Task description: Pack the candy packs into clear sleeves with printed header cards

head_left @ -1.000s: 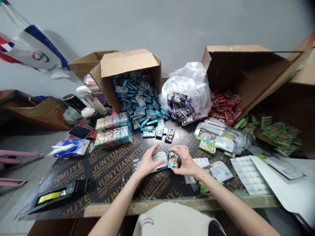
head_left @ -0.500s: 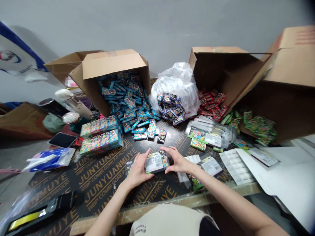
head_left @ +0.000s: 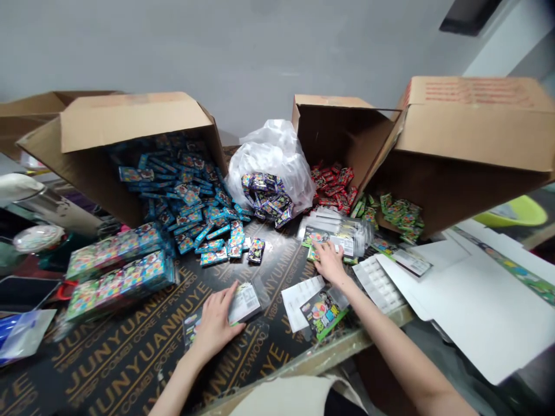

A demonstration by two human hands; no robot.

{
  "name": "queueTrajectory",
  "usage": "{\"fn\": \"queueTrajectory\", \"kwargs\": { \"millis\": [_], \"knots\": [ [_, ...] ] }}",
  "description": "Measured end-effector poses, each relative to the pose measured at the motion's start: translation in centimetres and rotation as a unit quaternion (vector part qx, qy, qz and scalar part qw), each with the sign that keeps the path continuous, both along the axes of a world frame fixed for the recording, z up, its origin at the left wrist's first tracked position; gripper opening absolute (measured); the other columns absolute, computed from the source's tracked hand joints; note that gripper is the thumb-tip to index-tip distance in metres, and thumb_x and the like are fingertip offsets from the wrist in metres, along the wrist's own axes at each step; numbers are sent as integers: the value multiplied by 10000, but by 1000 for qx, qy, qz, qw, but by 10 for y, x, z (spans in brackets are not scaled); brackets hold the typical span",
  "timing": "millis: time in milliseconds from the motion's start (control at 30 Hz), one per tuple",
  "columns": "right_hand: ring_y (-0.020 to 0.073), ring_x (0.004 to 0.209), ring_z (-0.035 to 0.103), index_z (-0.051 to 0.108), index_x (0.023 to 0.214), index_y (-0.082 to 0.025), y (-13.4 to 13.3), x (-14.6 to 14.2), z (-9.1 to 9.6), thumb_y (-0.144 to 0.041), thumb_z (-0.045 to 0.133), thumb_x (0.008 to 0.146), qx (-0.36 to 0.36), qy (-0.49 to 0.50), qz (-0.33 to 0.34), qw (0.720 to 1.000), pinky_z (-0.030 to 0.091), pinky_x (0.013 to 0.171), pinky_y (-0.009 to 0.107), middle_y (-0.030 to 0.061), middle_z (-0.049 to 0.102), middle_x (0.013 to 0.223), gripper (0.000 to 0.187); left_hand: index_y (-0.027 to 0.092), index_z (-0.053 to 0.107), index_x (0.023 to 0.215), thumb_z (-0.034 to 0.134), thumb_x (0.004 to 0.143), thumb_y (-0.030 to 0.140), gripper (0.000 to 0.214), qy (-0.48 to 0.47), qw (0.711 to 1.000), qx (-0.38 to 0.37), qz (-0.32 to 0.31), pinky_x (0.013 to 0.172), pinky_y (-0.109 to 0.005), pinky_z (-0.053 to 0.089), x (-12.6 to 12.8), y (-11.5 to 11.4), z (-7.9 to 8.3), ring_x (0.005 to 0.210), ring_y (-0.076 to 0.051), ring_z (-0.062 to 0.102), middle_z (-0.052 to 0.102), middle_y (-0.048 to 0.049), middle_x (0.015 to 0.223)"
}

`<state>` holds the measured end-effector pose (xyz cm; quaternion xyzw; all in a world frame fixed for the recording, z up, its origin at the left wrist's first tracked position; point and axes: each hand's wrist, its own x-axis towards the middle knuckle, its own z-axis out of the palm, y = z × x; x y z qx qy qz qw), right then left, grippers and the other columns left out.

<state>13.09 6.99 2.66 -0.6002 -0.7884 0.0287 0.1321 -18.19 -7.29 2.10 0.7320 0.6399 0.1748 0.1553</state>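
Note:
My left hand (head_left: 217,320) lies over a clear plastic sleeve (head_left: 245,301) with a dark printed card and white label, its fingers along the far edge and thumb at the near side. The sleeve stays flat on the table. To the right, my right hand (head_left: 330,263) reaches over a stack of clear printed sleeves (head_left: 353,234), fingertips apart and touching its front edge. Beneath those fingers a small green candy packet (head_left: 313,254) shows partly. A dark purple candy packet (head_left: 256,251) stands near several blue candy packets (head_left: 214,256).
Cardboard boxes hold blue packets (head_left: 191,190), red packets (head_left: 333,182) and green packets (head_left: 401,214). A plastic bag (head_left: 277,150) holds purple packets. Packed bundles (head_left: 117,271) sit left. Printed sleeves (head_left: 323,312), a white blister sheet (head_left: 379,283) and white sheets (head_left: 472,306) lie right.
My right hand has left the sleeve and moved right to the sleeve stack. My left hand remains on the sleeve. The view has turned to the right.

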Motion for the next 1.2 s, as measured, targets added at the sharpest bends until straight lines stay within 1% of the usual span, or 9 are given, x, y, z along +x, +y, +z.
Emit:
{"fn": "queueTrajectory", "kwargs": {
  "millis": [100, 267, 467, 633, 700, 833, 900, 1033, 1200],
  "knots": [
    [310, 1176, 346, 439, 1251, -259, 33, 23, 0, -361, 556, 743, 5, -13, 11, 1000, 215, 939, 492, 119, 445, 1248, 531, 232, 248, 1359, 628, 605, 299, 847, 17, 1000, -7, -6, 969, -432, 275, 0, 1, -5, 1047, -265, 444, 498, -72, 1148],
    [330, 1251, 246, 399, 1271, -176, 115, 39, 41, -246, 562, 751, 59, 66, -114, 990, 199, 966, 469, 183, 300, 1371, 550, 220, 224, 1371, 631, 606, 305, 870, 11, 1000, -19, -3, 989, -447, 254, 2, 3, -6, 1075, -275, 429, 488, -83, 1164],
    [308, 1000, 529, 542, 1078, -99, 161, 57, 75, -94, 526, 716, 42, 204, -147, 967, 317, 884, 458, 202, 612, 968, 363, 240, 245, 1364, 641, 572, 236, 886, -10, 999, -44, 16, 1038, -483, 187, -5, -2, -14, 1140, -284, 420, 489, -79, 1218],
    [228, 866, 597, 424, 1229, -168, 116, 34, 73, -248, 436, 799, 22, 359, -93, 929, 446, 776, 390, 101, 639, 936, 437, 222, 408, 1283, 699, 575, 350, 777, -102, 992, -10, 69, 1048, -536, 136, 7, 5, 3, 1206, -313, 379, 460, -105, 1283],
    [191, 770, 616, 435, 1222, -186, 79, 11, 69, -303, 473, 794, -58, 467, -21, 882, 487, 712, 349, 61, 651, 894, 445, 195, 470, 1232, 660, 648, 385, 643, -208, 974, 2, 91, 1025, -483, 251, 24, 15, 20, 1184, -284, 417, 478, -116, 1272],
    [163, 768, 616, 522, 1133, -219, -4, -42, 58, -315, 630, 728, -322, 693, 103, 637, 488, 735, 325, 47, 651, 942, 430, 156, 588, 1088, 636, 699, 389, 456, -471, 871, -71, 116, 899, -385, 420, 63, 38, 52, 998, -240, 569, 621, -117, 1088],
    [162, 812, 612, 535, 1117, -226, -36, -62, 53, -309, 637, 735, -377, 700, 117, 595, 480, 760, 320, 49, 647, 974, 404, 132, 618, 1033, 633, 710, 386, 411, -571, 802, -94, 147, 824, -330, 459, 73, 45, 61, 874, -201, 612, 659, -108, 993],
    [182, 849, 604, 547, 1120, -219, -61, -80, 46, -341, 613, 761, -405, 663, 155, 610, 480, 760, 341, 59, 645, 982, 385, 114, 662, 849, 673, 673, 340, 287, -662, 716, -109, 195, 645, -238, 476, 68, 42, 68, 621, -113, 596, 678, -59, 776],
    [151, 767, 584, 599, 1015, -199, -45, -83, 50, -369, 600, 762, -359, 581, 184, 707, 463, 702, 287, 40, 619, 928, 304, 85, 655, 716, 767, 497, 206, 274, -590, 749, -276, 124, 517, -227, 460, 60, 25, 72, 488, -113, 566, 649, -41, 601]
  ]
}}
